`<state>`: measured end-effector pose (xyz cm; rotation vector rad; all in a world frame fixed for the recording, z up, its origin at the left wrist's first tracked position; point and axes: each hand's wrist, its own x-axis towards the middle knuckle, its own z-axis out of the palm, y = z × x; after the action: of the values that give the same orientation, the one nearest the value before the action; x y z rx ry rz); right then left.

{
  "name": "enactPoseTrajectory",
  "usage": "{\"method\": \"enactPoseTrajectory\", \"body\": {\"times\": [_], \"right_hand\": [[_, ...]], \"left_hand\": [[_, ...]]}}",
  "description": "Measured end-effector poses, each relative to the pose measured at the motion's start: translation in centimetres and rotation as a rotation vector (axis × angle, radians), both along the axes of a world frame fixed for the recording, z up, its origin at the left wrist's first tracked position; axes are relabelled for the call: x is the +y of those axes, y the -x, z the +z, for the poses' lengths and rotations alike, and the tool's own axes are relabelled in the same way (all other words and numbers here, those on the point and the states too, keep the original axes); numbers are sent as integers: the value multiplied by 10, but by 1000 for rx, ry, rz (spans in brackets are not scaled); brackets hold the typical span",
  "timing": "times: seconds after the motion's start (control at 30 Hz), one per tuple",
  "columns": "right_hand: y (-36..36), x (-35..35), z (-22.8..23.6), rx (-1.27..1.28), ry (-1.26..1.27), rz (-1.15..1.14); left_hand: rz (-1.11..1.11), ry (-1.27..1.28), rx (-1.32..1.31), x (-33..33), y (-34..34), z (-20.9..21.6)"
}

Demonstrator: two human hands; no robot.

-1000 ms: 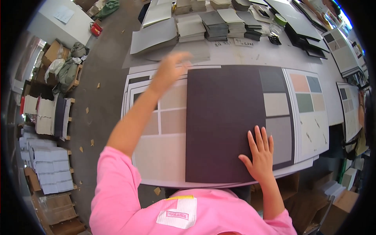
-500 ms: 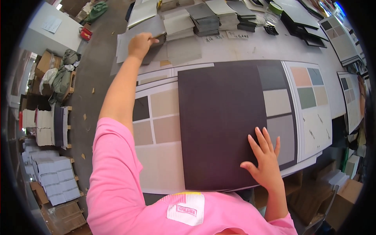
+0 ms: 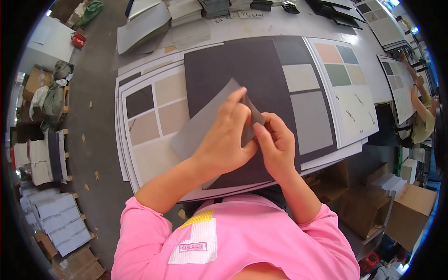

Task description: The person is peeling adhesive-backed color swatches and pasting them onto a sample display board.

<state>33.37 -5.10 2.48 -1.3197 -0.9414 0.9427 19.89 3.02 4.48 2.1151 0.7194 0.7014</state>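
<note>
A thin grey sheet point(image 3: 200, 119) is held above the large dark board point(image 3: 205, 65) in front of me. My left hand point(image 3: 221, 133) grips it with bent fingers. At the sheet's right edge my right hand point(image 3: 276, 144) pinches with thumb and fingers, and the sheet bends there. The fingers partly hide that edge. Along the board's right side sit a dark grey swatch point(image 3: 291, 50), a beige swatch point(image 3: 300, 78) and a larger grey swatch point(image 3: 312, 123). Left of the board lies a white-framed panel point(image 3: 156, 112) with dark and beige swatches.
A panel with pink, blue, green and beige swatches point(image 3: 343, 77) lies at the right. Stacks of sheets point(image 3: 186, 10) line the table's far side, beside loose grey sheets point(image 3: 144, 29). Another person's arm point(image 3: 420, 95) shows far right. Cardboard boxes point(image 3: 410, 214) stand lower right.
My left hand has come back from the far left sheets with a grey sheet. My right hand has lifted off the dark board and now pinches the sheet. The view has shifted.
</note>
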Motion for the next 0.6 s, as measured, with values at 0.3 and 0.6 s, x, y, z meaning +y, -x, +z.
{"method": "enactPoseTrajectory", "body": {"times": [0.3,0.6], "right_hand": [[-10,-26,5,367,19,111],[-12,-26,-15,553,-126,159]], "left_hand": [[-138,-93,-40,-23,3,-16],[-222,371,-250,-41,-12,-20]]}}
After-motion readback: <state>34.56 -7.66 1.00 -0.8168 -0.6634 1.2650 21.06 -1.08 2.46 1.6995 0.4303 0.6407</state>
